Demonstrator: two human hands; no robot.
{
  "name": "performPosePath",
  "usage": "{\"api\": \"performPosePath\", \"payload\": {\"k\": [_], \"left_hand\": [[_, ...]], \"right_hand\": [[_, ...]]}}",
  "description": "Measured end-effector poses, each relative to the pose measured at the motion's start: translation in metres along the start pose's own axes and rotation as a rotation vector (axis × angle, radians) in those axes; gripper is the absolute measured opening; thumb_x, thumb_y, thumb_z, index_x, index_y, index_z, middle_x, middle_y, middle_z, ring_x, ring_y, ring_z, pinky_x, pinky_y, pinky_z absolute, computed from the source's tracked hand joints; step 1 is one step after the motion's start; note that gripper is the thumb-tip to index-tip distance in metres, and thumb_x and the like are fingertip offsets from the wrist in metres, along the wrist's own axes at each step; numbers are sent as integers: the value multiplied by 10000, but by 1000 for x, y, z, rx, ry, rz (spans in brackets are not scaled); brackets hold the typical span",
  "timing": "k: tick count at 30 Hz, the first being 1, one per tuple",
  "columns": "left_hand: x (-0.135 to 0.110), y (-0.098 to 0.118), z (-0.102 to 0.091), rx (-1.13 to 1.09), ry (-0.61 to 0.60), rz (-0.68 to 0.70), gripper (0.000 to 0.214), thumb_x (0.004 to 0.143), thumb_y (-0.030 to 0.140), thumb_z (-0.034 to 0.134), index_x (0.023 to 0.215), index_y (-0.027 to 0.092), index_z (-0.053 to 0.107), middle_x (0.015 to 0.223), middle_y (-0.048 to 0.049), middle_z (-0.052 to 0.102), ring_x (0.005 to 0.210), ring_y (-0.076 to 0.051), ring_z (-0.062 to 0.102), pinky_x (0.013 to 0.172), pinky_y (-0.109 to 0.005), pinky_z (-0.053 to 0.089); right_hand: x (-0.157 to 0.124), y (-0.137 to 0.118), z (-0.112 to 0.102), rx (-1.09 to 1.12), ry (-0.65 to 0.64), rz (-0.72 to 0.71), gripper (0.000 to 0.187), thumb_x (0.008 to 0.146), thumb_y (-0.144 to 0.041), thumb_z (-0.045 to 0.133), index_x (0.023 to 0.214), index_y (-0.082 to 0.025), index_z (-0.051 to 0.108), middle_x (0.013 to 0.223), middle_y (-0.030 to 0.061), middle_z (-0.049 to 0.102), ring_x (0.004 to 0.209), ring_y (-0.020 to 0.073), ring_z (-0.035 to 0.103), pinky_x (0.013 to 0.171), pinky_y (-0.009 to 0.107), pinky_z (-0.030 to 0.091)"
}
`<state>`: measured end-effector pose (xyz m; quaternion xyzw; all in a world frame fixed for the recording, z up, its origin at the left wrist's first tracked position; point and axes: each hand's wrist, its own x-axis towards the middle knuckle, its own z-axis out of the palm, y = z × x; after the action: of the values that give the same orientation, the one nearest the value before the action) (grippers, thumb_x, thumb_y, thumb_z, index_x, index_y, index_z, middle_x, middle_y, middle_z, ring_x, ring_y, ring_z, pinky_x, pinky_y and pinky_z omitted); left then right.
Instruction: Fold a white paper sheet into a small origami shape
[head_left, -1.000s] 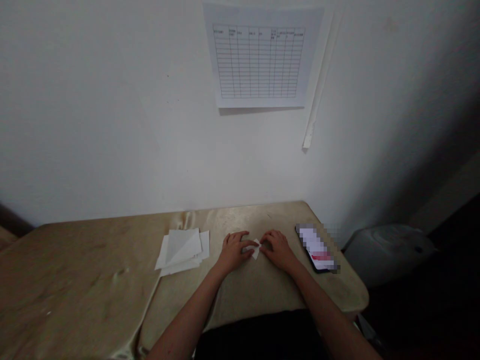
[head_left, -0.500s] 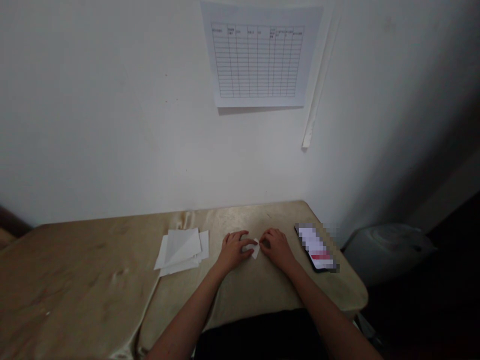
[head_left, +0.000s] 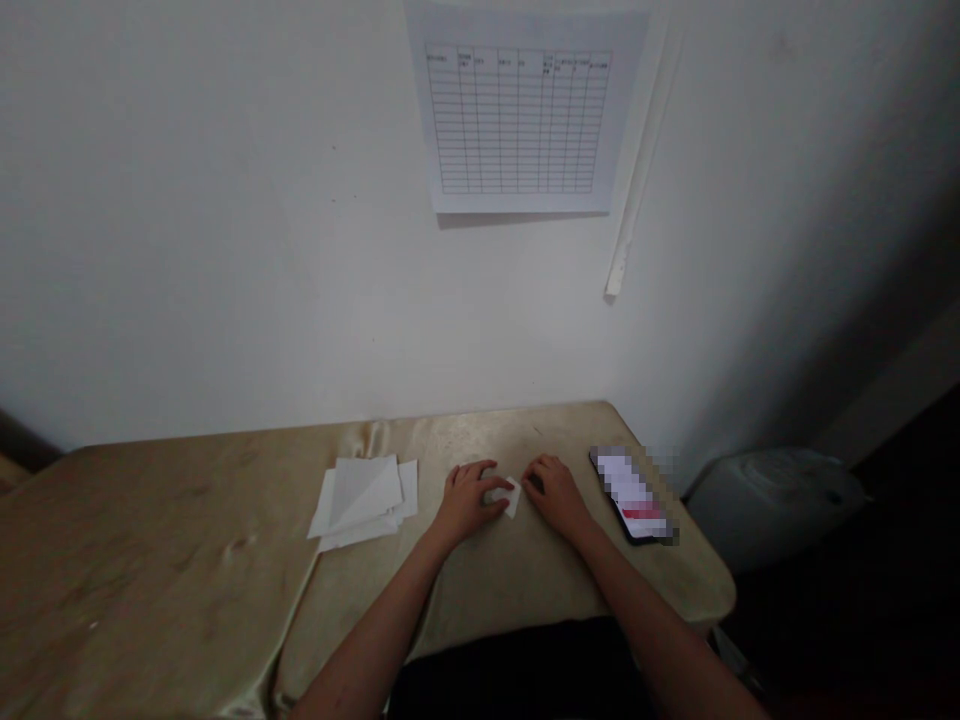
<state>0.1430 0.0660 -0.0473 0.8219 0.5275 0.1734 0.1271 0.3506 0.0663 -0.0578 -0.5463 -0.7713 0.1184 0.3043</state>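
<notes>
A small folded piece of white paper (head_left: 514, 500) lies on the cloth-covered table between my two hands. My left hand (head_left: 471, 500) rests at its left side, with index finger and thumb closed over the paper's left part and the other fingers curved on the cloth. Just to the right of the paper is my right hand (head_left: 556, 492), its fingers bent and drawn together. A narrow gap seems to separate its fingertips from the paper's edge, and I see nothing between them. A stack of white paper sheets (head_left: 364, 495) lies left of my left hand.
A phone (head_left: 631, 495) with a lit, blurred screen lies near the table's right edge. The table (head_left: 172, 560) has a shiny tan cover and stands against a white wall. A printed chart (head_left: 521, 120) hangs above. A pale plastic container (head_left: 772, 510) stands at the right.
My right fingertips have come slightly away from the paper's right edge, so more of the paper shows. My left hand stays almost where it was.
</notes>
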Motion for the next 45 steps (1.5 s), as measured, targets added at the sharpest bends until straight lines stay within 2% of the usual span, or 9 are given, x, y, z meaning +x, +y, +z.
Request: {"api": "performPosePath", "payload": {"k": [8, 13, 23, 45], "left_hand": [[2, -4, 4, -6, 7, 7, 312, 833, 344, 751, 1135, 417, 730, 1434, -8, 548, 1345, -301, 473, 1180, -596, 236], [2, -1, 0, -9, -13, 0, 307, 830, 346, 760, 1127, 419, 736, 1439, -13, 547, 1349, -302, 472, 1178, -601, 242], [1, -2, 1, -15, -3, -1, 303, 827, 369, 762, 1123, 425, 733, 1428, -3, 552, 1337, -287, 475, 1178, -579, 238], [1, -4, 3, -23, 14, -1, 298, 818, 355, 768, 1110, 410, 746, 1422, -15, 556, 1333, -299, 485, 1177, -575, 250]], "right_hand": [[1, -2, 1, -39, -9, 14, 83, 925, -240, 596, 915, -195, 666, 1023, 77, 643, 1029, 233, 560, 935, 367, 432], [1, -1, 1, -38, -19, 31, 68, 889, -257, 652, 920, -203, 680, 1036, 70, 640, 1053, 238, 559, 961, 378, 422], [-9, -4, -6, 0, -48, 16, 221, 817, -280, 728, 1021, -213, 675, 1096, 69, 634, 1106, 246, 564, 1016, 391, 404], [-16, -1, -10, 58, -90, -31, 488, 671, -369, 853, 1088, -237, 637, 1219, 72, 599, 1220, 280, 514, 1094, 436, 359]]}}
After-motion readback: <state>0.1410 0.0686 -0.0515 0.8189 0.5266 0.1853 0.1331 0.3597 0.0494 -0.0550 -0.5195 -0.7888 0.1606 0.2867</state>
